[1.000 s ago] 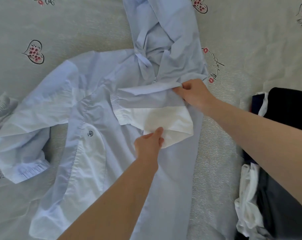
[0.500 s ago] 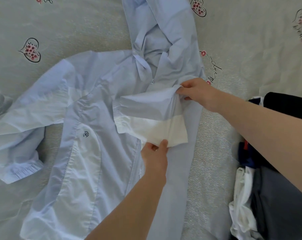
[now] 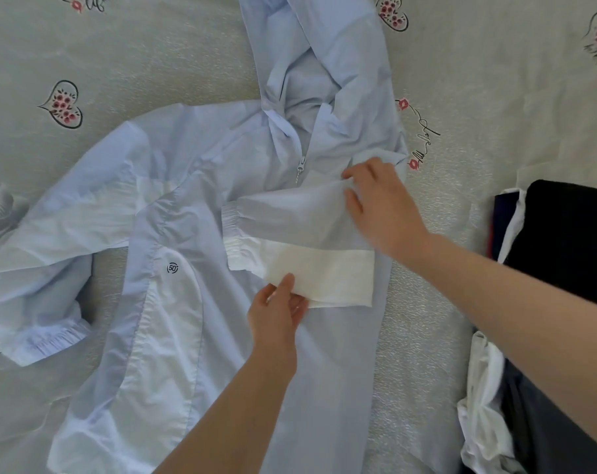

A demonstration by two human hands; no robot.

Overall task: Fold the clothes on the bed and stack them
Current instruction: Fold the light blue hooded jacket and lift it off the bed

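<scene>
- Bed (image 3: 153,63): grey-green sheet printed with hearts; compared with a second ago the view has shifted slightly, and more of the sheet shows at the right
- Pale blue hooded jacket (image 3: 221,336): spread front-up across the middle of the bed, hood toward the top edge; its right-hand sleeve (image 3: 300,241), lifted at the upper edge half a second ago, now lies folded flat across the chest, cuff pointing left
- Pile of dark and white clothes (image 3: 546,302): at the right edge of the bed, cut off by the frame; single garments cannot be told apart
- Right hand (image 3: 382,203): forearm entering from the right, palm down, fingers nearly straight and spread on the sleeve's upper part; earlier it pinched that edge, now the grip is released
- Left hand (image 3: 276,313): forearm entering from below; thumb on top of the sleeve's white lower edge, fingers beneath, grip closed on the fabric as before; fingertips hidden under the cloth
- Zip pull (image 3: 301,167): just left of the right hand, detail blurred
</scene>
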